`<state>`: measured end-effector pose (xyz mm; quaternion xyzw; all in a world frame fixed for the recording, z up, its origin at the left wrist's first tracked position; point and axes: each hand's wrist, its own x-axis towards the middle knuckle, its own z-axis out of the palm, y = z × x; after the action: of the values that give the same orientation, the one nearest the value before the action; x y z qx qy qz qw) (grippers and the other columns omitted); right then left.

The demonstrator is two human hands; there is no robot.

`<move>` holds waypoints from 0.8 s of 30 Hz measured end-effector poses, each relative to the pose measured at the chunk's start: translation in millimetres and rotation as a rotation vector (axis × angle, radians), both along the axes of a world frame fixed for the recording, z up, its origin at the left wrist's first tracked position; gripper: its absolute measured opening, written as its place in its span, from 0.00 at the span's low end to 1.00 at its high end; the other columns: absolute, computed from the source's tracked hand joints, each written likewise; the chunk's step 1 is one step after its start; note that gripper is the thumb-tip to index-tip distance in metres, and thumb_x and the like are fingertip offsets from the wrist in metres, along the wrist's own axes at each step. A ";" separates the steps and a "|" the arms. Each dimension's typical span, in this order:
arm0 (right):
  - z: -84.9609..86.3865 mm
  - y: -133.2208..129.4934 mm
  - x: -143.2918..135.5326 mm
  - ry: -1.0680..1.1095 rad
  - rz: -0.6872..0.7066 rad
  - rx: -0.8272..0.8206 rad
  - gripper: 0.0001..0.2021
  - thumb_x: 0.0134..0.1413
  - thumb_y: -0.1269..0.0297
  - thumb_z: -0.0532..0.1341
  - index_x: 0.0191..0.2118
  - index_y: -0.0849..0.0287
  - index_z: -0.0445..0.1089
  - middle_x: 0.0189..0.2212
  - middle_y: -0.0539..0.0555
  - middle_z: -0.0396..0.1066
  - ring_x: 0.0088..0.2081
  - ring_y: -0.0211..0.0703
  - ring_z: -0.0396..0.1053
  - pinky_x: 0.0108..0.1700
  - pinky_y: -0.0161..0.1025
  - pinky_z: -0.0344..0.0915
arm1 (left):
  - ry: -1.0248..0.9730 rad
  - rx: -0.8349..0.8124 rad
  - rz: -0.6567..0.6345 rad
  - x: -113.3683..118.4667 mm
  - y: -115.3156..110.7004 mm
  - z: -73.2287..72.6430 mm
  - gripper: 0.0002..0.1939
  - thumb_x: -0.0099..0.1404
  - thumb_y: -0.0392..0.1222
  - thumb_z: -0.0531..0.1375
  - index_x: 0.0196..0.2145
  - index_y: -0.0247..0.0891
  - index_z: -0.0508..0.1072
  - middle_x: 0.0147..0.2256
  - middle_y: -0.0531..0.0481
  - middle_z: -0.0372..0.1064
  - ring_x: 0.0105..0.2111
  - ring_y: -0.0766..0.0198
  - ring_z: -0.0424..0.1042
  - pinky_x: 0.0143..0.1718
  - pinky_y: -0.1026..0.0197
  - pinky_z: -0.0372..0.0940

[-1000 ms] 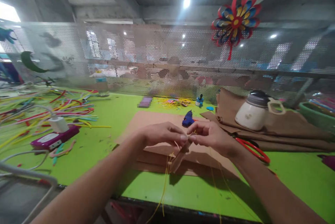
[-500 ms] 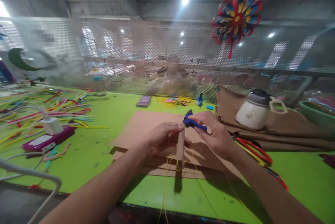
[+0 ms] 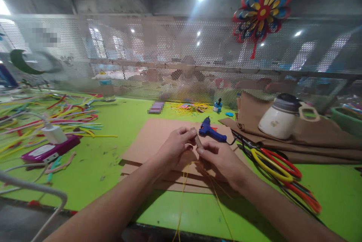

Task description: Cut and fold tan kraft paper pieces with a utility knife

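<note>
You pinched a short brown strip (image 3: 199, 142) between both hands, directly above a stack of cardboard sheets (image 3: 145, 136) on a green table (image 3: 90, 181). The thumb and fingers of your left hand (image 3: 178, 147) closed on its upper end; those of your right hand (image 3: 220, 156) closed near its lower end, leaving almost no gap at either grip. Holding the slim piece at both ends probably kept it from twisting. Yellow string (image 3: 183, 185) hung below your fingers toward the near table edge; whether it was fastened to the strip could not be told.

Just beyond your right fingers lay a blue glue gun (image 3: 212, 131), its nozzle pointing away from you, a position that seemed to keep the tip clear of skin and the handle within reach. To the right of your fingers rested yellow-handled scissors (image 3: 273, 166), likely set aside to leave the working spot free. Farther right, a white, dark-topped container (image 3: 278, 120) stood on folded brown material (image 3: 316, 138), perhaps weighing it down. Well beyond your fingers, a loose heap of yellow strands (image 3: 190, 109) sat near a small blue bottle (image 3: 217, 106), apparently kept off the cardboard.
</note>
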<state>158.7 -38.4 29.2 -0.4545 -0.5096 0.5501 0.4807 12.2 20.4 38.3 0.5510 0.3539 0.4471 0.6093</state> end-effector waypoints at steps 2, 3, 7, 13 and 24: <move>1.2 0.6 4.5 0.114 -0.007 -0.088 0.16 0.40 0.54 0.72 0.29 0.62 0.73 0.19 0.49 0.69 0.20 0.34 0.61 0.24 0.34 0.60 | 0.081 0.066 0.047 -2.3 -0.6 3.2 0.18 0.58 0.55 0.62 0.27 0.36 0.66 0.27 0.50 0.67 0.27 0.65 0.67 0.28 0.63 0.60; 2.8 0.9 7.4 0.162 -0.002 -0.124 0.16 0.40 0.55 0.72 0.28 0.62 0.73 0.18 0.50 0.69 0.20 0.35 0.61 0.24 0.34 0.60 | 0.118 0.116 0.091 -4.9 -0.3 5.6 0.17 0.60 0.55 0.60 0.29 0.36 0.67 0.29 0.48 0.68 0.30 0.62 0.68 0.30 0.62 0.62; 10.7 1.6 18.3 0.216 0.003 -0.193 0.13 0.45 0.59 0.69 0.31 0.65 0.76 0.18 0.53 0.71 0.20 0.36 0.64 0.24 0.33 0.61 | 0.232 0.433 0.198 -17.9 1.0 16.7 0.19 0.53 0.36 0.61 0.45 0.39 0.69 0.51 0.44 0.65 0.53 0.53 0.62 0.53 0.50 0.59; 15.4 1.8 26.8 0.197 0.096 -0.131 0.10 0.51 0.60 0.66 0.33 0.63 0.76 0.18 0.52 0.72 0.22 0.36 0.66 0.26 0.33 0.60 | 0.660 1.225 -0.103 -20.7 2.2 15.1 0.22 0.62 0.29 0.55 0.54 0.39 0.68 0.49 0.41 0.68 0.53 0.51 0.61 0.56 0.43 0.57; 22.4 3.1 32.3 0.283 0.188 -0.167 0.21 0.63 0.49 0.54 0.41 0.62 0.75 0.18 0.51 0.71 0.22 0.36 0.67 0.30 0.33 0.62 | 0.745 1.052 -0.158 -22.1 1.1 14.0 0.13 0.70 0.41 0.51 0.47 0.37 0.73 0.39 0.43 0.66 0.41 0.55 0.65 0.44 0.54 0.62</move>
<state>191.1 -35.4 51.7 -0.3615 -0.4296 0.6913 0.4547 -9.9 21.5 52.3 0.9185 0.2333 0.2935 0.1256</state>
